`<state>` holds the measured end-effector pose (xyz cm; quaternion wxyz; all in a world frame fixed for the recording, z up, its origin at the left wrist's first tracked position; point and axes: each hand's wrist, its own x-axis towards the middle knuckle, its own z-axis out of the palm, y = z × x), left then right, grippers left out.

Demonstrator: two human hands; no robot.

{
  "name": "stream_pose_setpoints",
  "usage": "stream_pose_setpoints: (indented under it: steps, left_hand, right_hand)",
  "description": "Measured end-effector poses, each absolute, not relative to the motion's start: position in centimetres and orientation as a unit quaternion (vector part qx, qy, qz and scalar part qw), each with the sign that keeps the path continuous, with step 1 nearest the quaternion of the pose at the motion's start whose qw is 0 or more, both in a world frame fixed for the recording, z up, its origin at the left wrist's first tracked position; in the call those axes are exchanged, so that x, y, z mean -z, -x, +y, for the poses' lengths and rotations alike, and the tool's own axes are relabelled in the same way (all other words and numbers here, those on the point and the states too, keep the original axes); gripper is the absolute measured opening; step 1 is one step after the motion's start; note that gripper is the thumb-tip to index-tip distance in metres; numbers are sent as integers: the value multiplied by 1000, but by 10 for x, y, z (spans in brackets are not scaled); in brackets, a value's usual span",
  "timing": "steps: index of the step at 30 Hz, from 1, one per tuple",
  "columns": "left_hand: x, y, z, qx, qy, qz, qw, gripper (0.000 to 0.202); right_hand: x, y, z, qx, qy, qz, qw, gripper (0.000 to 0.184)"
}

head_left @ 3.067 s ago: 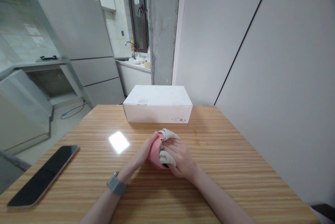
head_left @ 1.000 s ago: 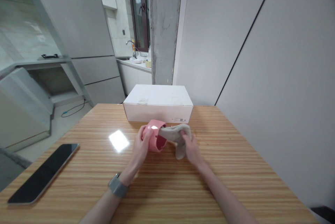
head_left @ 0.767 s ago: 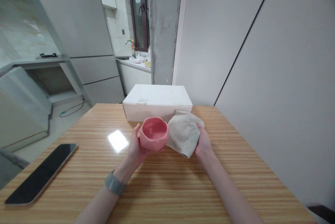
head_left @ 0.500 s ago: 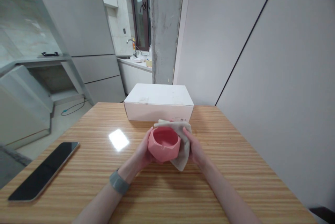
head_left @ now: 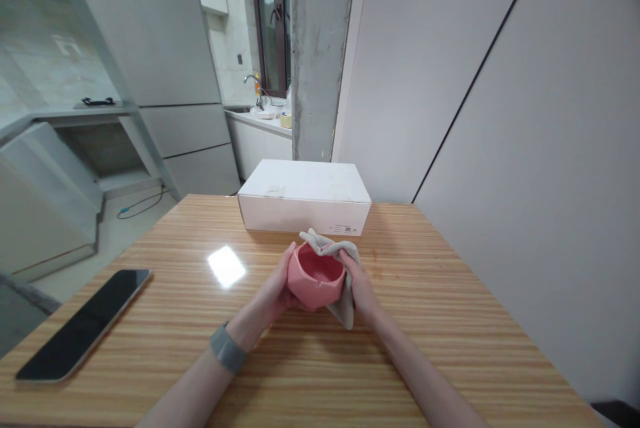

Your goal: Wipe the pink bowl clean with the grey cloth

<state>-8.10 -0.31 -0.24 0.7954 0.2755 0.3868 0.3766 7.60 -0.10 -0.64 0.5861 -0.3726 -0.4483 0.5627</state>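
A pink faceted ashtray, bowl-shaped with a small notch in its rim, is tilted toward me above the table. My left hand grips it from the left side, fingers partly hidden beneath. On the right, my right hand is closed on a light grey cloth. The cloth drapes over the far right rim and hangs down along the ashtray's right side. Some of the right fingers are hidden behind the cloth.
A white cardboard box stands just beyond my hands. A black phone lies at the table's left. The wooden table borders a white wall panel on the right; a fridge and sink counter are behind.
My right hand has shifted left and the cloth has bunched over the far rim. The ashtray has turned slightly and tilted in my left hand.
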Motion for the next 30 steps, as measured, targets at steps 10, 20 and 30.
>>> stream_pose_setpoints:
  steps: [10, 20, 30]
  left_hand:
    - [-10, 63, -15, -505, -323, 235, 765, 47]
    - [9, 84, -8, -334, -336, 370, 799, 52]
    - [0, 79, -7, -377, -323, 434, 752, 48]
  right_hand:
    - [3, -62, -14, -391, 423, -446, 685, 28]
    - [-9, -97, -2, -538, 406, -498, 547, 32]
    - [-1, -84, -3, -517, 438, -420, 604, 26]
